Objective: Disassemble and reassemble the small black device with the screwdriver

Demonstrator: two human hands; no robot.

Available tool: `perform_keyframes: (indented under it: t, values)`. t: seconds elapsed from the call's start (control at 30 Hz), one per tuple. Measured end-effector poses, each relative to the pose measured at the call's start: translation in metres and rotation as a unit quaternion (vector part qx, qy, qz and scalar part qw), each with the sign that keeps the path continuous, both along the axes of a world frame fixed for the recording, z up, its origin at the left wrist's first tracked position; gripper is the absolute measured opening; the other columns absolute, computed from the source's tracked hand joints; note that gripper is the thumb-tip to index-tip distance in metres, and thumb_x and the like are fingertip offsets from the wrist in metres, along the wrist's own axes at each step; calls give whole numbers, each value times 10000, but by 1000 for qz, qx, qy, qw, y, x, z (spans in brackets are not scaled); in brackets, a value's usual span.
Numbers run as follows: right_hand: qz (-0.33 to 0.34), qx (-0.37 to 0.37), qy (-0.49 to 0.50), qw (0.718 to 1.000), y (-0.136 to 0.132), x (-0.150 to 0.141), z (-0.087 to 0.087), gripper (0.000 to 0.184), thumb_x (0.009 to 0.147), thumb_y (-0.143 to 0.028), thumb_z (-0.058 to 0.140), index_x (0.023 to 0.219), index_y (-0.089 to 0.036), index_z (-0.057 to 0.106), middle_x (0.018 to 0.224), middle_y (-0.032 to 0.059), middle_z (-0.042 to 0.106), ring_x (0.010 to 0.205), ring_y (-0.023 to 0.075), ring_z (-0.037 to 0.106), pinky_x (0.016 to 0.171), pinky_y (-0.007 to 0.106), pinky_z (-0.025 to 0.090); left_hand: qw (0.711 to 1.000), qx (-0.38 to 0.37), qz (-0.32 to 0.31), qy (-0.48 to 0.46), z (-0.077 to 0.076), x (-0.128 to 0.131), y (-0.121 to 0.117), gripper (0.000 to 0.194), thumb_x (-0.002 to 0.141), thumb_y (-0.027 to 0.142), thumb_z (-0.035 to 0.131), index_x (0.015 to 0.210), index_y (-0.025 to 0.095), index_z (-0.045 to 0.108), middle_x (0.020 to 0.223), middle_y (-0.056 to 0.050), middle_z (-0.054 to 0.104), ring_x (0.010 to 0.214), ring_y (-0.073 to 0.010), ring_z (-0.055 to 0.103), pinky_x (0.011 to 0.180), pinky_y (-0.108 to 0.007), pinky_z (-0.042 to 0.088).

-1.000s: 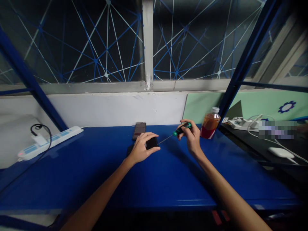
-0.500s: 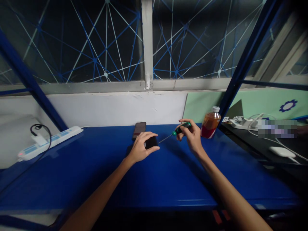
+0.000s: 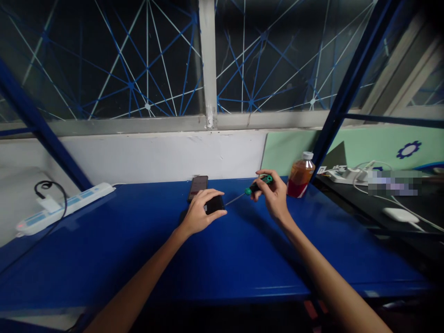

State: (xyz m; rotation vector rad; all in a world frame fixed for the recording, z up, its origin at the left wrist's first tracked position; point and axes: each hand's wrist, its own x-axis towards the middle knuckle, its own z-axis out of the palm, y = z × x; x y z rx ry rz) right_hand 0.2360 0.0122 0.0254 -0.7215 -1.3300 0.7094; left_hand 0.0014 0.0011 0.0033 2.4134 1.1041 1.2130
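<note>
My left hand (image 3: pixel 200 212) is closed around a small black box-shaped object (image 3: pixel 215 204), thumb on the near side and fingers over the far side. What kind of object it is I cannot make out. In my right hand (image 3: pixel 275 194) is a screwdriver (image 3: pixel 257 185) with a black and green handle, gripped between thumb and fingers. Its thin metal shaft points left and down, the tip at the right end of the black object. Whether the tip sits in a screw is too small to tell. A phone (image 3: pixel 199 186) lies just behind my left hand.
On the blue table (image 3: pixel 222 259), a bottle (image 3: pixel 301 175) of amber drink stands right of my right hand. A white power strip (image 3: pixel 65 208) with a black cable lies at the left. Blue frame posts rise on both sides. A white charger (image 3: pixel 400 215) and cables lie on the black surface at right.
The whole view has shifted slightly, so everything appears a little further left. Both hands keep their hold, with the screwdriver tip still at the black object's end.
</note>
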Motion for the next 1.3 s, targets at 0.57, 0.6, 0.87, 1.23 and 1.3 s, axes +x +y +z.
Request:
perform_keyframes:
  t: [0.57, 0.6, 0.87, 1.23, 1.3]
  values:
    - [-35, -13, -21, 999, 4, 2, -2, 276, 794, -340, 706, 986, -205, 561, 508, -88, 500, 347, 96, 515, 363, 209, 411, 1000, -1, -9, -4, 1, 0, 0, 418, 790, 392, 730, 1172, 273, 611, 1192, -65, 626, 1139, -267, 547, 991, -480, 425]
    - [-27, -15, -19, 999, 4, 2, -2, 283, 794, -343, 705, 990, -205, 555, 541, -77, 526, 358, 97, 524, 360, 209, 409, 1000, -1, -9, -6, 1, 0, 0, 416, 792, 391, 728, 1174, 274, 610, 1195, -64, 625, 1142, -267, 545, 994, -482, 423]
    - [20, -16, -4, 1000, 4, 4, 0, 302, 803, -340, 684, 1025, -205, 530, 601, -47, 597, 404, 117, 563, 397, 236, 453, 1000, 0, -10, -14, 2, -1, 0, 412, 789, 392, 730, 1166, 270, 615, 1189, -71, 628, 1135, -273, 549, 992, -499, 425]
    - [-11, -7, -8, 1000, 4, 4, -3, 265, 829, -381, 659, 993, -207, 546, 624, -45, 578, 420, 114, 567, 405, 237, 457, 1000, 8, -6, -21, 2, 0, 0, 406, 780, 381, 743, 1150, 261, 626, 1190, -70, 630, 1131, -266, 564, 999, -470, 431]
    - [-67, 0, -27, 997, 4, 3, -4, 247, 818, -370, 681, 960, -204, 567, 548, -70, 523, 380, 99, 524, 397, 227, 432, 1000, 8, -8, -19, 2, 0, 1, 406, 782, 381, 741, 1152, 262, 625, 1194, -71, 627, 1132, -265, 561, 997, -470, 432]
